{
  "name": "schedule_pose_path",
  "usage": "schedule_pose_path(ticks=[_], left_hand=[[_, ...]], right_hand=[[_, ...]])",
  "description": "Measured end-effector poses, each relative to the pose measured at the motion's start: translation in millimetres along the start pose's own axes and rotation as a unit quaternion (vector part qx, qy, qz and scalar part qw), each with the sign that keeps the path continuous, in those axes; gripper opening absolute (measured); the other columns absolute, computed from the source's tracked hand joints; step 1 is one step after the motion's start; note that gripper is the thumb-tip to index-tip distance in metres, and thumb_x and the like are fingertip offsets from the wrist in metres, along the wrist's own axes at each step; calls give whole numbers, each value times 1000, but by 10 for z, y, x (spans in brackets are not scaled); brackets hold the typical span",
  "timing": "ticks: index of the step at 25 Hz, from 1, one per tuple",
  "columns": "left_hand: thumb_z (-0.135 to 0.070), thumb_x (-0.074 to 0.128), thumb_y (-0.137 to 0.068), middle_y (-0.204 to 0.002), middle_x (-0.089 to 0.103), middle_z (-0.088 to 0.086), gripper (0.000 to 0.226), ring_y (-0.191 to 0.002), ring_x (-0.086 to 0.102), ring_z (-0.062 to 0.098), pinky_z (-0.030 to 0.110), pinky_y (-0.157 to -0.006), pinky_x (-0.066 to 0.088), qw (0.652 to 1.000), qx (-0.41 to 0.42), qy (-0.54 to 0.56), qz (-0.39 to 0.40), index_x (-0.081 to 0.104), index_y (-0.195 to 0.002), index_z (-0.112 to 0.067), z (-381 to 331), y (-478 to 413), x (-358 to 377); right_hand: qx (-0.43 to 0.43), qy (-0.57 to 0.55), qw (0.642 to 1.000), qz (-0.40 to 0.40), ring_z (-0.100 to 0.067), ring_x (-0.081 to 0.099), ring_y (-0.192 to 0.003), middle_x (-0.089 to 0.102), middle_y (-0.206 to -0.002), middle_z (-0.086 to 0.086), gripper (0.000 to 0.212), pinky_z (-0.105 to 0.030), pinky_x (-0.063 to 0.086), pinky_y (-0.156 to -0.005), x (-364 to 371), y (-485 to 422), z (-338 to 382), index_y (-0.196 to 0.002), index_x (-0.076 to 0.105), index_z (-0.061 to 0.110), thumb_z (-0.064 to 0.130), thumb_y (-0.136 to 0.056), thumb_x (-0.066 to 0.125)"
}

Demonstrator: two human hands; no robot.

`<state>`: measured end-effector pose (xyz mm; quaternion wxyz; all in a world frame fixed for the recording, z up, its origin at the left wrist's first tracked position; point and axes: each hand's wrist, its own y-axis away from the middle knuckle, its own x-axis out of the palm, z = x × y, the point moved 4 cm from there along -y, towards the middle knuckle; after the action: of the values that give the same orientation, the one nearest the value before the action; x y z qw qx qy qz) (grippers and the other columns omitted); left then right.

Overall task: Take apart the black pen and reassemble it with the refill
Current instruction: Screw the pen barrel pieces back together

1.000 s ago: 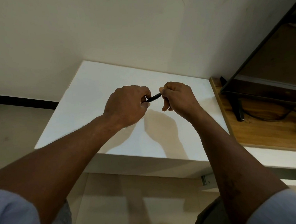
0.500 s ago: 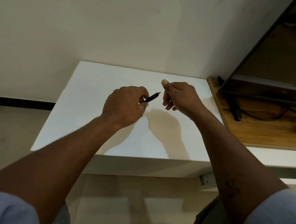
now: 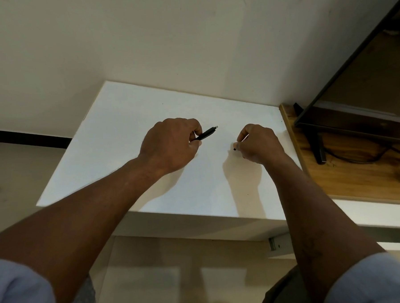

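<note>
My left hand [image 3: 171, 146] grips the black pen barrel [image 3: 206, 134] above the white table [image 3: 124, 132]. The barrel sticks out to the right of my fingers, and a short pale tip shows at its far end. My right hand [image 3: 259, 143] is lowered close to the tabletop, to the right of the barrel and apart from it. Its fingers are closed on a small black pen piece [image 3: 234, 149] whose end peeks out at the left of the fingertips. A thin pale sliver shows between the fingers; I cannot tell what it is.
A wooden shelf [image 3: 348, 178] adjoins the table on the right, carrying a dark monitor stand [image 3: 317, 145] and a cable. A pale wall stands behind the table. The table's front edge runs below my forearms, with floor beneath.
My hands have separated. The right hand came off the pen's end and dropped down to the right with a small black piece; the left hand stayed holding the barrel.
</note>
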<state>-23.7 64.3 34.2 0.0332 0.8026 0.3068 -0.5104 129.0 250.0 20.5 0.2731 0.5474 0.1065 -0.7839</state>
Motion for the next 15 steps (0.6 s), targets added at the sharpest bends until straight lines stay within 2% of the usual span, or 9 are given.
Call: schedule_pose_path(ticks=[5,11,13,15], left_hand=[[-35,65,-91,-96,73,-15,17,-80,60,15,29,-68,43,1000,5,0,3,68,-108,-35,-13,-15,46],[-33,65,-91,-96,73,-15,17,-78,58,14,28,-66,40,1000,2,-4,1,68,-108,-35,17,-24,41],[-33,65,-91,-96,73,-15,18,-79,58,14,29,-67,41,1000,3,-6,3,68,-108,-34,24,-25,35],[-33,66,-91,-96,73,-15,18,-80,59,15,29,-68,42,1000,5,-7,3,68,-109,-34,24,-23,25]], right_hand=[[-3,32,999,-3,-26,67,-106,72,-117,-2,24,-36,57,-88,97,4,-39,-116,70,26,28,-92,73],[-17,48,999,-20,-24,66,-89,72,-101,0,4,-30,48,-70,164,8,17,-95,71,26,24,-93,68],[-20,47,999,-17,-24,67,-88,71,-98,2,3,-30,47,-68,169,19,47,-92,70,26,26,-93,68],[-24,27,999,-7,-23,69,-89,72,-95,3,3,-32,54,-70,153,25,88,-89,72,25,26,-91,69]])
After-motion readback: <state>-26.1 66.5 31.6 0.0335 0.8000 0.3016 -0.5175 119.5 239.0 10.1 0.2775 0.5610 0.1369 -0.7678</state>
